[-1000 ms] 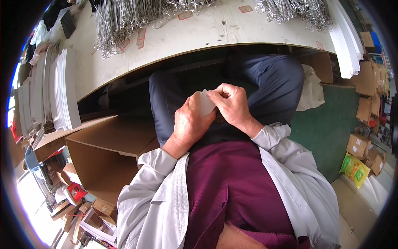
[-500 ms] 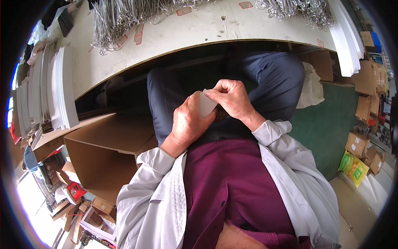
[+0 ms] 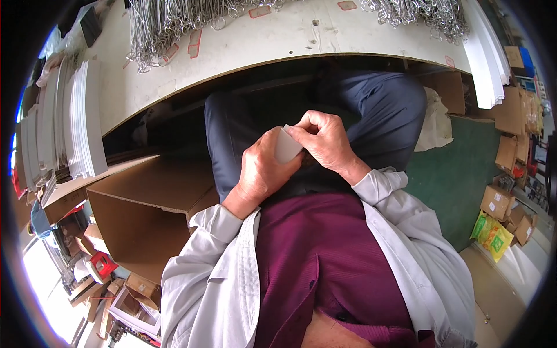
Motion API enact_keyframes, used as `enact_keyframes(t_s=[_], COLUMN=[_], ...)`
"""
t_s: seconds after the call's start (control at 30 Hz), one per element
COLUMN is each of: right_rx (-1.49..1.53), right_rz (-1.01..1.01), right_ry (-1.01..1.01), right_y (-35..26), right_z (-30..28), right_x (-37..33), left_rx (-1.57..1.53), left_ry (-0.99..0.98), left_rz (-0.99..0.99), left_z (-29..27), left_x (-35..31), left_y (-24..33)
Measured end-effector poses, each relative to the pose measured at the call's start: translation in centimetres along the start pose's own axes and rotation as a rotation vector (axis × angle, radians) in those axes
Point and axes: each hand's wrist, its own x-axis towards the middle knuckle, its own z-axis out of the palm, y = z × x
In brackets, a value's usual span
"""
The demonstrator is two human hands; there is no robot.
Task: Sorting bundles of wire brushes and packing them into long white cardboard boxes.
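Above my lap, my left hand (image 3: pixel 260 166) is closed around a small stack of pale, card-like pieces (image 3: pixel 287 147); only the smooth whitish face shows. The thumb and fingers of my right hand (image 3: pixel 325 139) pinch the upper corner of the same stack. Whether the right hand has one piece or several between its fingers cannot be seen. Both hands are close together, between my knees and below the edge of the white table (image 3: pixel 232 55).
Bundles of metal wire hooks (image 3: pixel 174 29) lie along the table's far side, with another heap (image 3: pixel 420 17) at right. White strips stand stacked at left (image 3: pixel 87 122) and right (image 3: pixel 486 64). An open cardboard box (image 3: pixel 148 203) is beside my left leg.
Both hands keep nearly the same place and grip on the pale stack. The whole view has shifted very slightly.
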Motion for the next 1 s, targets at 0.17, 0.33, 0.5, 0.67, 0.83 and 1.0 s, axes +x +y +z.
enact_keyframes(t_s=[0.17,0.33,0.5,0.67,0.83,1.0], right_rx=[-0.067,-0.038,-0.256,-0.311,-0.16,0.071], right_rz=[-0.165,-0.121,-0.292,-0.271,-0.256,-0.188], right_ry=[0.012,-0.088,-0.091,-0.138,-0.077,0.004], right_y=[0.5,0.6,0.4,0.0,-0.4,-3.2], right_z=[0.6,0.9,1.1,1.4,1.6,0.5], right_x=[-0.9,-1.5,-1.6,-1.6,-0.7,2.5], left_rx=[0.02,0.012,0.013,-0.031,0.05,0.186], left_ry=[0.035,0.042,0.054,0.077,0.025,0.002], left_rz=[-0.03,-0.058,-0.024,-0.044,-0.01,-0.001], left_z=[-0.2,-0.8,-0.7,-0.5,-2.0,-6.7], left_x=[0.3,0.8,0.9,0.4,1.1,-0.9], left_y=[0.0,0.3,-0.3,-1.1,0.1,0.0])
